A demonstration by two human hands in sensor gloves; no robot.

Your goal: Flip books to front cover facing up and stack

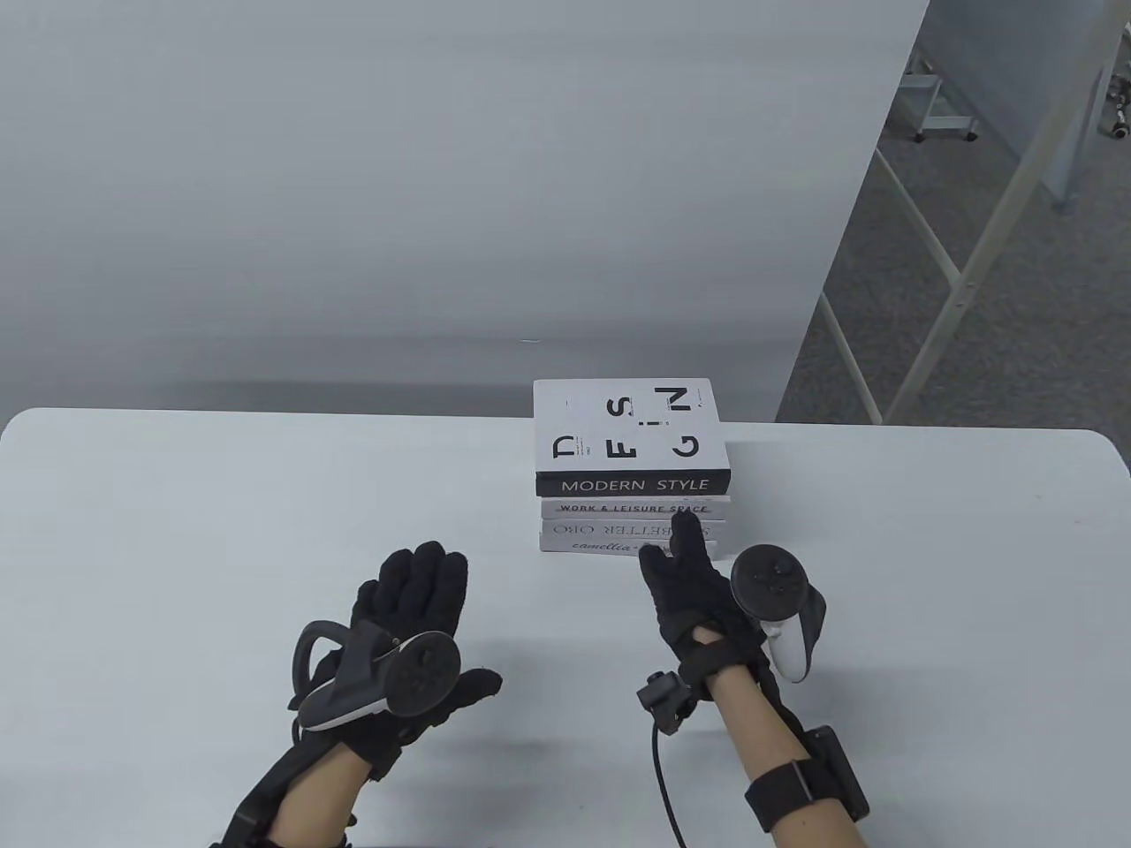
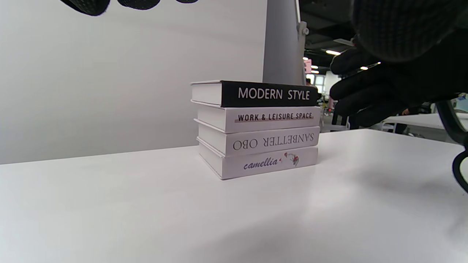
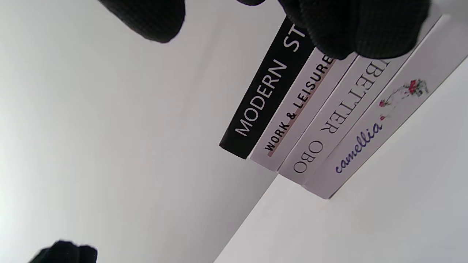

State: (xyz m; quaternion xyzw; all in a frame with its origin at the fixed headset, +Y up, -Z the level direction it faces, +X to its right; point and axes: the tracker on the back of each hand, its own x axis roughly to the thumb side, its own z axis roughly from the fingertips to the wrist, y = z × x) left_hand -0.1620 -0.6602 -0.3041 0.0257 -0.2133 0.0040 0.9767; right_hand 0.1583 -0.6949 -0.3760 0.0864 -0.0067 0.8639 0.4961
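Note:
Several books stand in one stack (image 1: 632, 495) near the far edge of the white table (image 1: 221, 495). The top book (image 1: 629, 424) has a white cover with scattered black letters facing up and a black spine reading MODERN STYLE (image 2: 272, 94). Below are white spines: WORK & LEISURE SPACE (image 2: 274, 117), an upside-down SANBETTER OBO (image 2: 272, 142) and camellia (image 2: 270, 162); they also show in the right wrist view (image 3: 292, 120). My right hand (image 1: 685, 570) is open just in front of the stack, fingers by the lower spines. My left hand (image 1: 411, 609) lies open and empty on the table, left of the stack.
A grey wall stands right behind the table's far edge. To the right, beyond the table's rounded corner (image 1: 1104, 450), there is carpeted floor with white metal frames (image 1: 963, 265). Bare tabletop lies left of the stack.

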